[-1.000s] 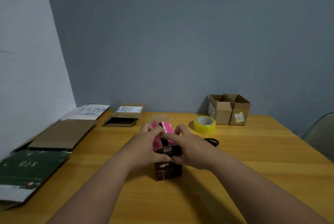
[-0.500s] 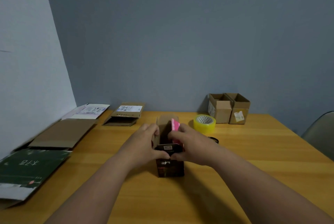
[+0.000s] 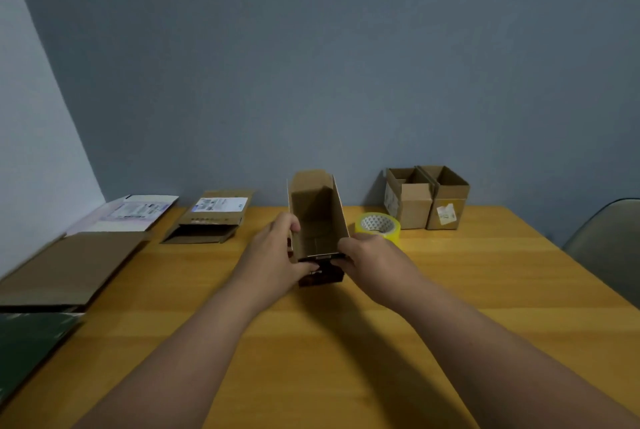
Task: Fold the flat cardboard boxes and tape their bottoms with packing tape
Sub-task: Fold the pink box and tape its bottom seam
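At the middle of the table (image 3: 485, 290) you hold one small carton (image 3: 317, 220) between your two hands. It stands upright with its open top tilted away from you, so you look into its brown inside; its near outer face is dark, and the print there is too small and blurred to read. Your left hand (image 3: 273, 255) takes the carton's left wall, thumb on the near lower edge and fingers curled at the wall's rim. Your right hand (image 3: 367, 255) closes on the right wall low down, its fingers wrapped round the near corner. So the carton sits between both grips, each clamped on one side, its bottom at or just above the table.

Count the rest: one roll of yellow packing tape (image 3: 378, 226) lies just right of and behind the carton, close to your right hand. Two folded brown boxes (image 3: 427, 198) stand side by side at the far right against the wall, each bearing a pale sticker you cannot read. Along the left lie four flat pieces: a brown mailer with a white shipping label (image 3: 211, 217), unreadable; a white printed sheet (image 3: 128, 214); a plain brown flat (image 3: 69, 269); and a dark green flat (image 3: 31, 338) nearest you. One grey chair (image 3: 606, 248) shows at the right edge.
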